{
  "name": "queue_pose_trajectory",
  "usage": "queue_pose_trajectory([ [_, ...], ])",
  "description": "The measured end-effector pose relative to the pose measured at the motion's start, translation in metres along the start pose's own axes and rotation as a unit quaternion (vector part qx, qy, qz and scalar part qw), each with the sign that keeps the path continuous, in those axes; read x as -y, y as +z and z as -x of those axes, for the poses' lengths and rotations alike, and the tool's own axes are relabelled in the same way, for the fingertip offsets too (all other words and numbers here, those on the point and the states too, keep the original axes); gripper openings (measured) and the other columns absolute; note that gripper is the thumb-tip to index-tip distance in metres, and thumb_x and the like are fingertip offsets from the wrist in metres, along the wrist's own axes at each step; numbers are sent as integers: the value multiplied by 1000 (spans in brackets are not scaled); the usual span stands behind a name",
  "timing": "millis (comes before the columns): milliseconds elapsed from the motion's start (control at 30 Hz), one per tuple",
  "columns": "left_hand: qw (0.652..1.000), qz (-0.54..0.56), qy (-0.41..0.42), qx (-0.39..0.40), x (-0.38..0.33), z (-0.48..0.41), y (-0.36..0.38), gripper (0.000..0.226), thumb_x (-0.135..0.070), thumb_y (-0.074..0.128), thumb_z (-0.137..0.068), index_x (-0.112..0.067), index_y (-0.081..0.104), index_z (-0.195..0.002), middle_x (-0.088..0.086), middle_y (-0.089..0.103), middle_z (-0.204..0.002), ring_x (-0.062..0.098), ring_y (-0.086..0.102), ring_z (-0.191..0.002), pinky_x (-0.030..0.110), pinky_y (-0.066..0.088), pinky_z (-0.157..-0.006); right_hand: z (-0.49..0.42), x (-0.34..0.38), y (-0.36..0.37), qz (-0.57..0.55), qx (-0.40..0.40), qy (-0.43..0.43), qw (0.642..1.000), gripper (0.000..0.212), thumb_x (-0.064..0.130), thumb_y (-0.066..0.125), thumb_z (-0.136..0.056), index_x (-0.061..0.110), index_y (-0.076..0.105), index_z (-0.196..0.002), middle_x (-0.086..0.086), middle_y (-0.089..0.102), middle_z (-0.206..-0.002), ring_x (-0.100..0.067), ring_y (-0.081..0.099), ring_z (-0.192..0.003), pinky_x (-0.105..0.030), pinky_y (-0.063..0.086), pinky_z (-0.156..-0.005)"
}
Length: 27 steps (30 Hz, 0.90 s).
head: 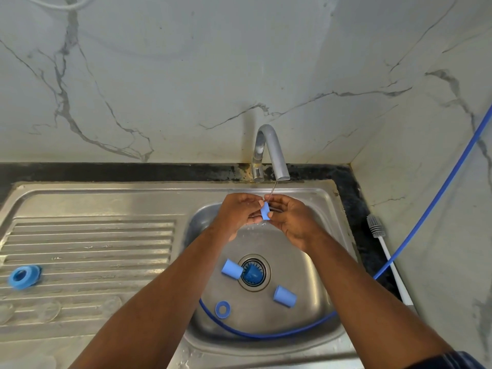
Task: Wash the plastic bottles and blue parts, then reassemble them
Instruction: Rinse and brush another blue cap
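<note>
A small blue part is pinched between my left hand and my right hand, under a thin stream of water from the tap. Below, in the steel sink, lie two blue caps, one beside the drain and one to its right, plus a blue ring. A darker blue piece sits in the drain. Another blue ring part rests on the draining board. Clear, faintly visible bottle parts lie on the board's near left.
A blue hose curves along the sink's front and runs up the right wall. A white bottle brush with grey bristles lies on the dark counter right of the sink. Marble walls close in behind and to the right.
</note>
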<state>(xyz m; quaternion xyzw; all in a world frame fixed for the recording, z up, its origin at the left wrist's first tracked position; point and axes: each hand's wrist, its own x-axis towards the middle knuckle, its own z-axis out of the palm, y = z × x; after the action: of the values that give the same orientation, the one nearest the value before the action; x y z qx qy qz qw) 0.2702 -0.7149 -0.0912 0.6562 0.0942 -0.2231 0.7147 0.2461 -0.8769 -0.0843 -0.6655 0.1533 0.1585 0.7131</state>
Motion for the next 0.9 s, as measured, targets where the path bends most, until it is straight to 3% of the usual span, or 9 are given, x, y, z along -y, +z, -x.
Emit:
queue_pose_trajectory([
  [133, 999, 44, -32, -2, 1, 1, 0, 24, -15, 69, -96, -3, 70, -116, 15, 76, -107, 24, 76, -95, 37, 62, -86, 0, -5, 0, 10, -12, -19, 1000, 37, -4, 68, -90, 12, 67, -124, -7, 73, -117, -25, 69, -112, -43, 54, -100],
  [233, 992, 118, -32, -1, 0, 2, 0, 20, -3, 63, -97, -2, 70, -116, 16, 76, -108, 26, 75, -98, 41, 60, -91, 4, -4, 0, 28, -11, -55, 998, 38, 5, 77, -85, 15, 68, -121, -3, 75, -114, -21, 70, -110, -39, 55, -98],
  [433, 980, 183, -85, 4, 7, 4, 3, 21, 1, 53, -101, 3, 67, -116, 22, 75, -106, 28, 75, -94, 41, 62, -81, 4, 0, 4, 280, -84, -113, 950, 42, 16, 82, -81, 20, 68, -120, 8, 73, -107, -9, 69, -99, -31, 56, -91],
  [600, 984, 142, -107, -1, 15, 4, 5, 18, -13, 60, -101, -2, 69, -112, 21, 75, -101, 30, 75, -91, 39, 63, -75, 8, 8, 8, 359, -108, -132, 918, 38, 18, 80, -80, 19, 66, -116, 4, 71, -102, -13, 66, -92, -14, 46, -73],
  [700, 986, 105, -127, -2, 15, 4, 6, 14, -11, 60, -101, -1, 69, -105, 19, 75, -84, 27, 74, -77, 37, 63, -68, 6, 5, 6, 375, -107, -124, 912, 35, 28, 84, -77, 21, 68, -107, 6, 71, -96, -12, 65, -87, -23, 50, -75],
  [800, 987, 85, -138, 10, 12, 5, 6, 21, -18, 61, -101, 0, 72, -100, 16, 75, -82, 22, 73, -71, 32, 61, -64, 4, 0, 3, 364, -116, -104, 918, 28, 45, 81, -79, 24, 67, -91, 6, 71, -79, -14, 68, -73, -34, 57, -70],
  [900, 990, 55, -130, 6, 11, 5, 4, 27, -25, 61, -101, -1, 73, -98, 13, 74, -80, 17, 70, -67, 29, 60, -61, 5, -2, 1, 336, -103, -80, 933, 25, 44, 78, -83, 22, 67, -87, 0, 72, -71, -19, 70, -62, -40, 62, -67],
])
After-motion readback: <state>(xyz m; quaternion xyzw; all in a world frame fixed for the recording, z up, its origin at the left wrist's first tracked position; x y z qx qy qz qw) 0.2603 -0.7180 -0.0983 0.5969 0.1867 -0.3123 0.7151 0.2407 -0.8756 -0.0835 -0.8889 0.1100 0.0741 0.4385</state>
